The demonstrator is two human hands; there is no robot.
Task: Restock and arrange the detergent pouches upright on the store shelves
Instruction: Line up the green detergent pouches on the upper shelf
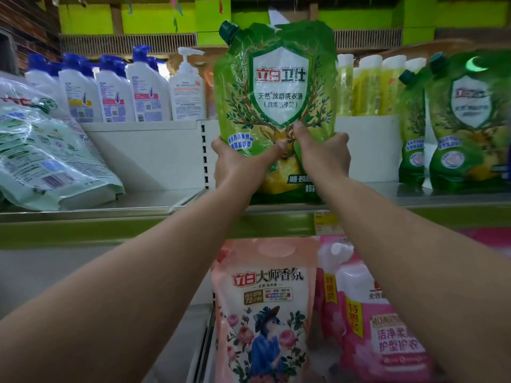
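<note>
Green detergent pouch (276, 87) held upright at the front edge of the middle shelf (138, 205), base on or just above that edge, hard to tell which. Left hand (235, 164) and right hand (322, 154) both gripping its lower half, thumbs across the front, fingers curled behind. Matching green pouches (467, 120) upright toward the shelf's right end; a pale pouch (52, 158) slumped at its left. Placing step in hand. Next, probably: seating the base flat, then letting go without a topple.
</note>
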